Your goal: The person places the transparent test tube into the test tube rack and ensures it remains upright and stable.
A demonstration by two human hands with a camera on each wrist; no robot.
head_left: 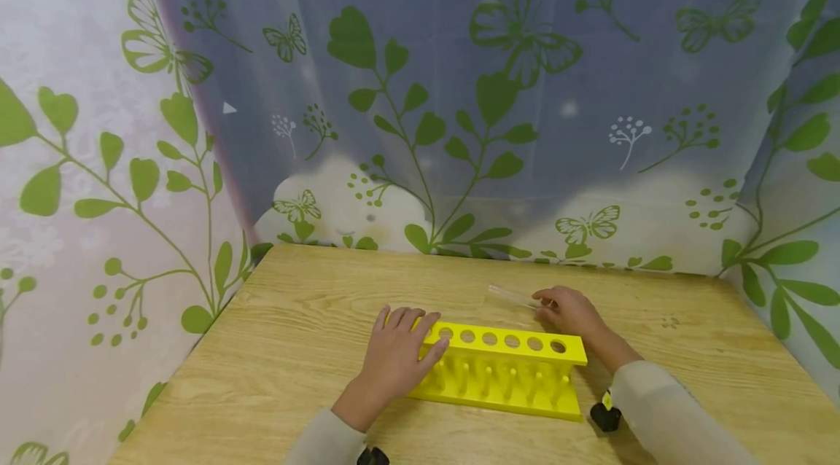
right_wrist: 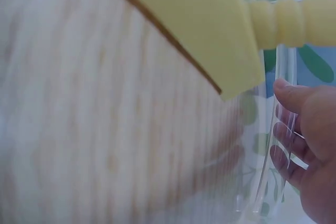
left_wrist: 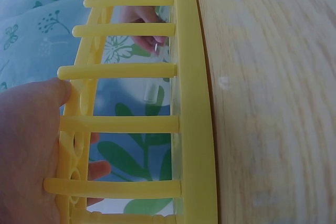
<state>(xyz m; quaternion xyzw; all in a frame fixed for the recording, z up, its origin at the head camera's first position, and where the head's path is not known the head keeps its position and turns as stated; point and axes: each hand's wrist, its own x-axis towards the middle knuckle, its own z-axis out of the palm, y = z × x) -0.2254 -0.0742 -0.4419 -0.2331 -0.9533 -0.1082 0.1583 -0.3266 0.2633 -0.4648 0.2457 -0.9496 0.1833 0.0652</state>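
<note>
A yellow test tube rack (head_left: 499,407) stands upright on the table, with a row of round holes along its top and pegs below. My left hand (head_left: 396,356) grips the left end of its top plate; in the left wrist view the thumb lies on the near side and fingertips (left_wrist: 98,169) show behind. Just behind the rack's right end, my right hand (head_left: 574,313) holds a clear test tube (head_left: 508,295) between thumb and fingers. The tube points left, close above the tabletop. In the right wrist view the transparent tube (right_wrist: 265,166) runs along the fingers, beside the rack's end (right_wrist: 199,24).
The wooden table (head_left: 289,348) has its back edge against a hanging cloth (head_left: 420,122) printed with leaves and butterflies. More of this cloth hangs at both sides. A black wrist-worn device (head_left: 605,415) sits by the right sleeve.
</note>
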